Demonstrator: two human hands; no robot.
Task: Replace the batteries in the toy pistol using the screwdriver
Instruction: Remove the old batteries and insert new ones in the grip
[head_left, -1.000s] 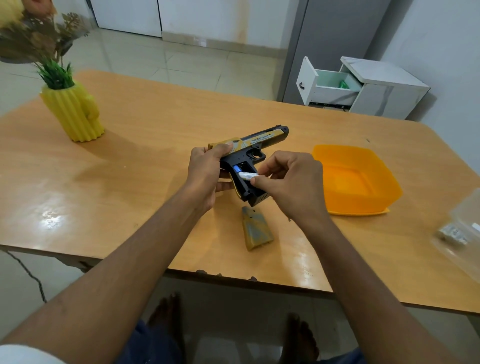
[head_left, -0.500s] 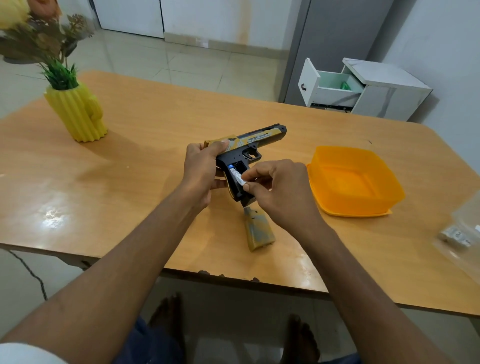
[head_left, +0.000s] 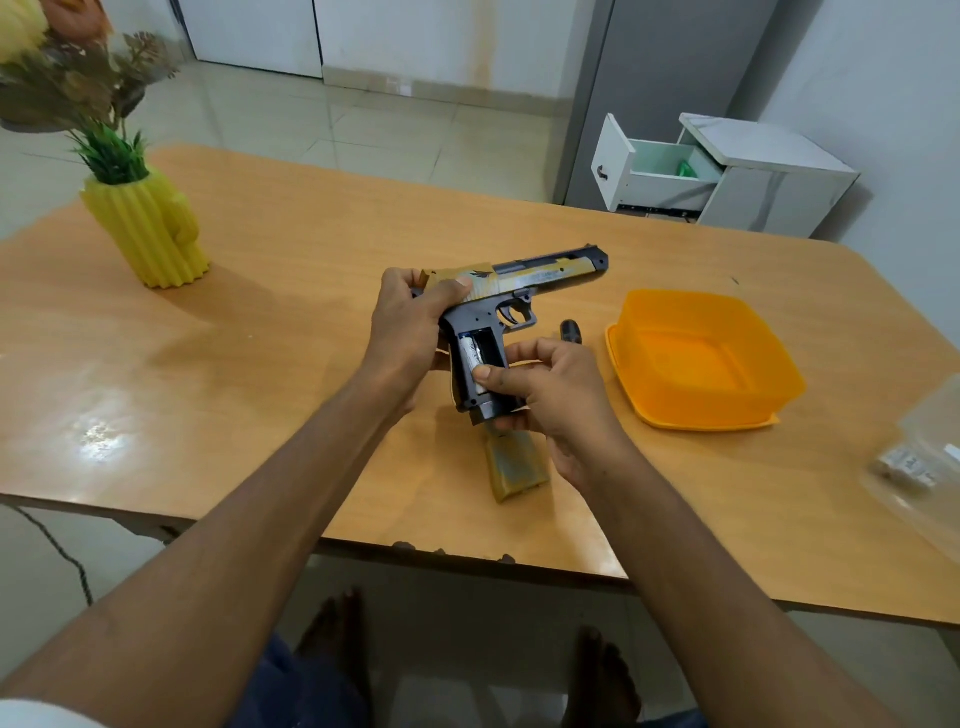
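Observation:
A black and gold toy pistol (head_left: 524, 280) is held above the table, barrel pointing right, its grip compartment open toward me. My left hand (head_left: 410, 332) grips the rear of the slide and frame. My right hand (head_left: 550, 395) holds the lower grip, its thumb pressing a white battery (head_left: 470, 356) lying in the left slot of the compartment. The right slot looks dark. The gold grip cover (head_left: 514, 465) lies on the table just below my hands. A black screwdriver handle (head_left: 570, 331) pokes out behind my right hand.
An orange plastic container (head_left: 706, 364) sits on its lid to the right. A clear bag with batteries (head_left: 914, 467) lies at the table's right edge. A yellow cactus vase (head_left: 150, 228) with flowers stands far left. A white drawer cabinet (head_left: 722, 176) stands beyond the table.
The battery my right hand held at the compartment now lies seated in the left slot under my thumb. The pistol has tilted a little, and the screwdriver handle has come into sight.

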